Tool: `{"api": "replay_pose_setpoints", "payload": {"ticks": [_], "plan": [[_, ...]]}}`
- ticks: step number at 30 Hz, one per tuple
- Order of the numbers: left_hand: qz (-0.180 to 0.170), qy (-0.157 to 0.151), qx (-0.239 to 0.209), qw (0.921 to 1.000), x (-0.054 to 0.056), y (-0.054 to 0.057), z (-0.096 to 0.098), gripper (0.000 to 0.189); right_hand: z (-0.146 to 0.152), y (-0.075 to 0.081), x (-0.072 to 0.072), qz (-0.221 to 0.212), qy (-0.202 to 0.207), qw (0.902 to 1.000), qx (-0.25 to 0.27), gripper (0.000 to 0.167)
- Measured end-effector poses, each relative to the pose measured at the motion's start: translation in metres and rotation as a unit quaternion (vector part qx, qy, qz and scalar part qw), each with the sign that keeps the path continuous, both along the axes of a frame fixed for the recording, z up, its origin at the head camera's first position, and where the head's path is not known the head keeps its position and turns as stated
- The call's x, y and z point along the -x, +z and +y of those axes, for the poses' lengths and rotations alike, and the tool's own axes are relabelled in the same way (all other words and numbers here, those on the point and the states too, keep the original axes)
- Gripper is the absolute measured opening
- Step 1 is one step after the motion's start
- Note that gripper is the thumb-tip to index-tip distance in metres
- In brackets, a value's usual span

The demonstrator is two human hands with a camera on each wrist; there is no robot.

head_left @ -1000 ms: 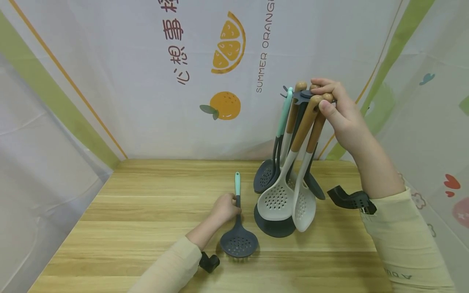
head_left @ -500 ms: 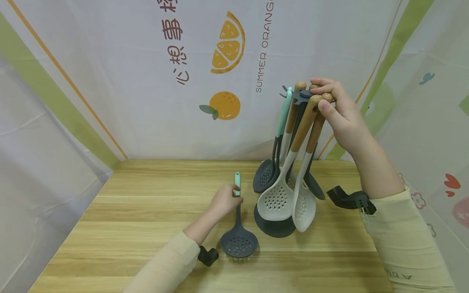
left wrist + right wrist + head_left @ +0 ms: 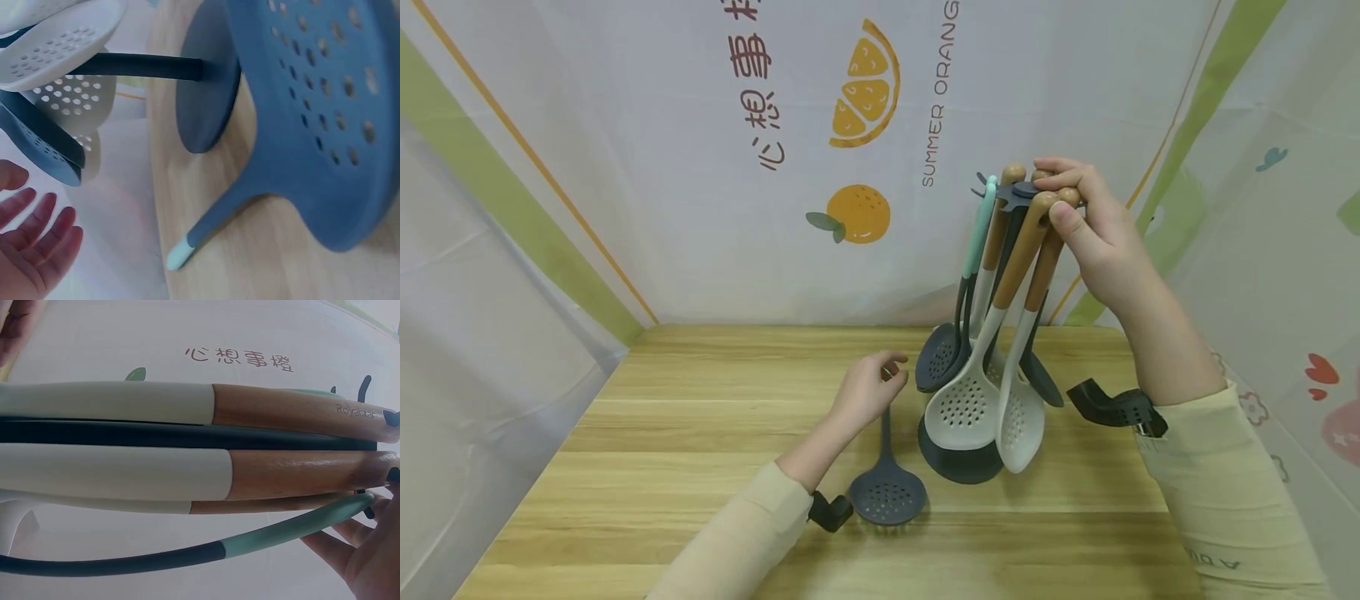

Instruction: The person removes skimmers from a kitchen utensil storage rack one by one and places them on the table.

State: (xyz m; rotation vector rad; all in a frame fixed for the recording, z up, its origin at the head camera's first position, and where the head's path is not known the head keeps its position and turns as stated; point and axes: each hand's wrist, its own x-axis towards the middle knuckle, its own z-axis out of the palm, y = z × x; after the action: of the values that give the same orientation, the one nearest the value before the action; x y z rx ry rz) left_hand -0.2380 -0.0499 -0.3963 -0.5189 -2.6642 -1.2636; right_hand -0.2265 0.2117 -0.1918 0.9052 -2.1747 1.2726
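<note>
Skimmer lay on table, just beside stand.
Left hand hovered over the far end of the skimmer's handle, fingers loosely parted; right hand gripped the stand's top, thumb against a wooden knob; pale and dark utensils hung around the stand, heads down.

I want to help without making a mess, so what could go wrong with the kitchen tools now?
The stand might tip: it bears many hanging tools, and the right hand holds it at the top, where a pull could tilt it. The loose spoon with holes might slip if picked up, since the left hand is above its handle, not gripping it. Lifting it might also bump the hanging tools beside it.
</note>
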Motion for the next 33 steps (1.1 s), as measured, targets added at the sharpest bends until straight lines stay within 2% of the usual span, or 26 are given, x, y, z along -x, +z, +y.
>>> {"api": "replay_pose_setpoints", "payload": {"ticks": [6, 10, 23, 27, 33], "plan": [[0.051, -0.035, -0.041, 0.9972, -0.001, 0.012, 0.007, 0.026, 0.000, 0.000, 0.002, 0.011, -0.007, 0.9999, -0.004, 0.036], [0.071, -0.057, -0.072, 0.9933, -0.004, 0.020, 0.012, 0.026, 0.000, 0.000, 0.001, 0.016, -0.010, 0.9998, -0.006, 0.036], [0.135, -0.094, -0.115, 0.9796, -0.009, 0.031, 0.025, 0.023, -0.004, 0.000, -0.004, 0.012, -0.053, 0.9985, -0.004, 0.036], [0.148, -0.102, -0.125, 0.9758, -0.011, 0.035, 0.028, 0.024, -0.006, 0.000, -0.005, 0.020, -0.063, 0.9978, -0.003, 0.036], [0.149, -0.113, -0.144, 0.9718, -0.013, 0.038, 0.033, 0.028, -0.007, -0.001, -0.006, 0.035, -0.090, 0.9953, -0.009, 0.035]]}}
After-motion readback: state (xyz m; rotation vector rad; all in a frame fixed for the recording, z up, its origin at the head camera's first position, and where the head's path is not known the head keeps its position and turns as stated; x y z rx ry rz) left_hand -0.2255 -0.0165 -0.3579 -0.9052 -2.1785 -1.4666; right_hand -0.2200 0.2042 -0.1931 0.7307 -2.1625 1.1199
